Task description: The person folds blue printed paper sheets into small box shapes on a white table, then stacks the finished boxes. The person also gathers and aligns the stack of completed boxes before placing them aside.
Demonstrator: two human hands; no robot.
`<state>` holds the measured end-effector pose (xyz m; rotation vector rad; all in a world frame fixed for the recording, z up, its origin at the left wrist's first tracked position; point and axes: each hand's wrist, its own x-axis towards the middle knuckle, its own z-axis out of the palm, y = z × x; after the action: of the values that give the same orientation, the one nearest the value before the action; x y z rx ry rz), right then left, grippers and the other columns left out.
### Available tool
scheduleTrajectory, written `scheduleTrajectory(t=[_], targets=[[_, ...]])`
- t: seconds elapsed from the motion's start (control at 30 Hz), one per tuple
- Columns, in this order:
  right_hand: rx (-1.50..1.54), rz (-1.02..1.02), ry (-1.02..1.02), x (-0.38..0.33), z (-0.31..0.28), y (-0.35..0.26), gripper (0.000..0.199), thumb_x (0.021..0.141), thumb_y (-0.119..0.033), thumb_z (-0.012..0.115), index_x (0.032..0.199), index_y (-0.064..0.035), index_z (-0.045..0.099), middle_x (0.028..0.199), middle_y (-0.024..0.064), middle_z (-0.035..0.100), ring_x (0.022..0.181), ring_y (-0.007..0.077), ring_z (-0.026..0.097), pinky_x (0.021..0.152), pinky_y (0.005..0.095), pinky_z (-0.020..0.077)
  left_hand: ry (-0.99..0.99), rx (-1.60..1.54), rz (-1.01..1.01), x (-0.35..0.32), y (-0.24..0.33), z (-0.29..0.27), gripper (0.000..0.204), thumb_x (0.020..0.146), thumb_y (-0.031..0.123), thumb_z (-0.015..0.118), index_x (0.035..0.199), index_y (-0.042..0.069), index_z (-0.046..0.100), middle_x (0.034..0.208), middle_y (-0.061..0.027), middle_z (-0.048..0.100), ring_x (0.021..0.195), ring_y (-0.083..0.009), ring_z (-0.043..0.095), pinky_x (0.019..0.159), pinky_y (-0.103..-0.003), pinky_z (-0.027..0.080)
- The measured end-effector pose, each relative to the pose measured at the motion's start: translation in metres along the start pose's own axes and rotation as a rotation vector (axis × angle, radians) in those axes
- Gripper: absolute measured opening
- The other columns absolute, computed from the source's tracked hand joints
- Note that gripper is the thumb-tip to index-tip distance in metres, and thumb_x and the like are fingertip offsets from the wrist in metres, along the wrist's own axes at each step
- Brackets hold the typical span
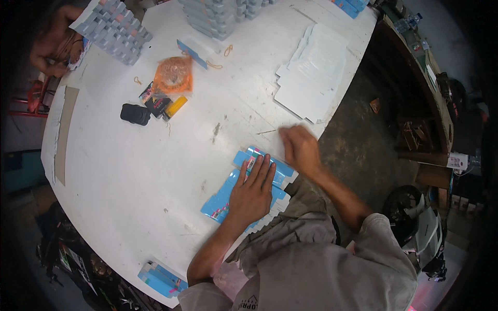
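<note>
Here, left hand (251, 196) flat on blue cartons (221, 198), fingers slightly parted, gripping nothing; right hand (301, 149) blurred, fingers curled, hold unclear.

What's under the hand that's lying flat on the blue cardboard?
Under the left hand is blue, printed cardboard, showing on both sides of it. The part right beneath is covered, so I can't see that bit.

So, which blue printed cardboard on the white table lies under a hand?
The flat blue printed cardboard sheets below the picture's centre, beneath the left hand; the blue lower-left cardboard and blue top-right cardboard have no hand on them.
</note>
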<state>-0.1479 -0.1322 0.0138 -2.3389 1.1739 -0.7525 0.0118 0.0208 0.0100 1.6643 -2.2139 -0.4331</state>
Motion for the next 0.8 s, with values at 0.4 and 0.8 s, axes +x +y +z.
scheduleTrajectory(t=[0.4,0.8], targets=[[0.698,0.346,-0.715,-0.016,-0.031,-0.025,0.025,0.092,-0.010,0.073,0.114,0.0010,0.073,0.090,0.0200,0.075,0.083,0.0324,0.073,0.076,0.0390,0.0557,0.079,0.073,0.019,-0.011,-0.002,0.006,0.071,0.092,0.025,0.061,0.153,-0.007,0.043,0.164,-0.0265,0.037,0.155,-0.0411,0.033,0.127,-0.062,0.021],[0.145,-0.037,-0.138,-0.022,-0.010,0.017,0.049,0.091,0.002,0.066,0.140,-0.0019,0.061,0.109,0.0222,0.065,0.095,0.0386,0.064,0.086,0.0480,0.0528,0.079,-0.184,-0.023,-0.005,-0.007,0.019,0.061,0.098,0.030,0.064,0.149,-0.002,0.053,0.158,-0.0269,0.046,0.149,-0.0416,0.042,0.121,-0.056,0.033]])
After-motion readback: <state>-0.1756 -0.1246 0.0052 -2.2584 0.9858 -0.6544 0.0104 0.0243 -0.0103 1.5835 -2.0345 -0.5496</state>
